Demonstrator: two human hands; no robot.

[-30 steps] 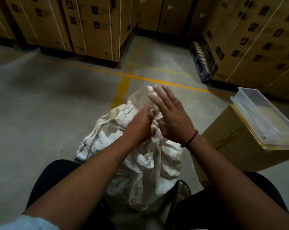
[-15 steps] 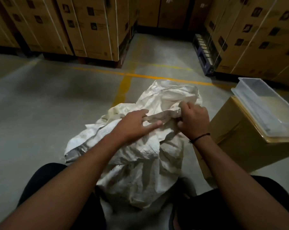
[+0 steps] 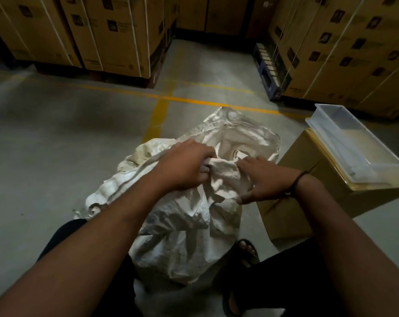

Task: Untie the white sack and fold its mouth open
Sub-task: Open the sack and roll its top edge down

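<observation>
Head view: left hand (image 3: 182,164) and right hand (image 3: 266,179) both grip white sack (image 3: 182,227) beneath them.

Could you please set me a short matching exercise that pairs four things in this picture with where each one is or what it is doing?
Things
1. white sack
2. clear plastic tray
3. left hand
4. sandalled foot

Places or states
A. lies on top of the cardboard box
B. stands on the floor between the person's legs
C. shows beside the sack's lower right
D. grips the near edge of the sack's mouth

Pairs: 1-B, 2-A, 3-D, 4-C
</observation>
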